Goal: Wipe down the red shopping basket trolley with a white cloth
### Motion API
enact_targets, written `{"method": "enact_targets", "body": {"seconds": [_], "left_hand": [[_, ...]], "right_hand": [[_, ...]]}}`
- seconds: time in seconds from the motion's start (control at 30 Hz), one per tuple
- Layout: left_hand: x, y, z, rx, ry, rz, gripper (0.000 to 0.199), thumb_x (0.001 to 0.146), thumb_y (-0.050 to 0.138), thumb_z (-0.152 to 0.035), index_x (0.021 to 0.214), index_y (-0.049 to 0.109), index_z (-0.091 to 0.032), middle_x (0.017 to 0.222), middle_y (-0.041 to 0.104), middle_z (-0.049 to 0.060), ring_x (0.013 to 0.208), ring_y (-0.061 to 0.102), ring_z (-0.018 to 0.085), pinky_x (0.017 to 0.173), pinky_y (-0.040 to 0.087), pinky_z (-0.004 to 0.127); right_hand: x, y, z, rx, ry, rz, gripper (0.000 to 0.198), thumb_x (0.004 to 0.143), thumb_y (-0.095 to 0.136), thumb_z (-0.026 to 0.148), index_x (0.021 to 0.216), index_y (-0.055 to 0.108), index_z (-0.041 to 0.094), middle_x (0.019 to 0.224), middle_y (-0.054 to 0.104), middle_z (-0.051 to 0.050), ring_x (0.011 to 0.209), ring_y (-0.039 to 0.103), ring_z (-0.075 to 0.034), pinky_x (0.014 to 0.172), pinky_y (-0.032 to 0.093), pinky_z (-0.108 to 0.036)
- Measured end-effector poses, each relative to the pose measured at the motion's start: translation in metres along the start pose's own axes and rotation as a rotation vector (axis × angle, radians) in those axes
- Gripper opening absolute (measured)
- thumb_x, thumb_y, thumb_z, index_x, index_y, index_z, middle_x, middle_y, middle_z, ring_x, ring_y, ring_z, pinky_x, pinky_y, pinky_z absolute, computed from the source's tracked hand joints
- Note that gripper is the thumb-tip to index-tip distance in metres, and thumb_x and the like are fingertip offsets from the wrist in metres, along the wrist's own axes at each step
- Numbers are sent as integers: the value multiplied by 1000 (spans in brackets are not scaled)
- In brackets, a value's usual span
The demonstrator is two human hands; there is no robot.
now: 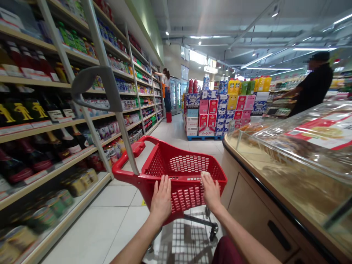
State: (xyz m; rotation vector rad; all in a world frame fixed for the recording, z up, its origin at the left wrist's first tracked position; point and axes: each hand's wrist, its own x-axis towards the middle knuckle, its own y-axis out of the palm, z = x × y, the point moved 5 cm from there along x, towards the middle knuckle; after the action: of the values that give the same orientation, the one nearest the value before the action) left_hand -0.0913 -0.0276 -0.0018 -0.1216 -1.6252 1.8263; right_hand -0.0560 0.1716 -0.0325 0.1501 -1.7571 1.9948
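Note:
A red plastic shopping cart (189, 196) with a honeycomb-holed basket stands side-on in front of me. My left hand (161, 201) lies against its near side, fingers stretched out together and tips at the rim; the thumb is hidden. Farther right, my right hand (211, 191) is bent over the same rim with its fingers curled. A small whitish patch shows at its fingertips, too unclear to name. From the cart's left end rises a grey metal pole topped by a grey loop handle (117, 91). No goods are visible in the basket.
Shelves (49, 119) of bottles and cans line the left. A glass-edged counter (239, 146) with packaged food borders the right. Stacked drink cartons (209, 113) stand ahead. One person (166, 88) reaches to the far shelves; another person in black (313, 84) stands behind the counter.

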Motion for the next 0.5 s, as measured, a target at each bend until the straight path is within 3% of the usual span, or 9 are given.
{"method": "enact_targets", "body": {"seconds": [0.1,0.13,0.27,0.3,0.4,0.5], "left_hand": [[-1,-3,1,-10,14,23,63,71,38,-20,131,28,-6,141,23,11,131,17,24,107,12,44],[-1,-4,1,-17,27,30,62,71,37,-20,132,27,-6,141,22,11,131,17,24,107,11,44],[-2,-1,0,-36,31,1,65,68,40,-21,130,31,-7,141,23,9,131,18,24,107,12,43],[-1,1,-1,-38,19,-27,65,66,41,-21,129,34,-7,140,25,10,130,19,24,106,13,43],[2,6,-1,-58,42,-149,64,60,43,-18,123,44,-10,136,35,10,127,28,24,105,15,42],[-1,1,21,-62,156,-327,64,61,40,-13,125,42,-17,129,46,5,121,38,20,106,12,40]], "right_hand": [[-4,-2,19,53,-265,-13,68,71,27,-5,133,31,23,139,31,-3,130,18,-16,103,17,-44],[-4,-2,17,51,-255,-12,69,71,27,-5,133,31,24,139,31,-3,130,19,-16,103,17,-45],[-1,1,-6,1,63,-30,65,72,25,-5,130,38,23,136,35,-6,126,29,-21,99,21,-50],[0,3,-4,11,57,-44,66,71,26,-5,130,38,23,136,35,-6,126,29,-20,100,22,-49],[3,12,16,62,-198,-30,68,71,30,-3,131,34,29,137,33,0,128,25,-16,102,22,-42],[9,11,-1,79,-151,26,65,74,30,0,130,35,32,135,37,2,125,31,-15,103,20,-44]]}}
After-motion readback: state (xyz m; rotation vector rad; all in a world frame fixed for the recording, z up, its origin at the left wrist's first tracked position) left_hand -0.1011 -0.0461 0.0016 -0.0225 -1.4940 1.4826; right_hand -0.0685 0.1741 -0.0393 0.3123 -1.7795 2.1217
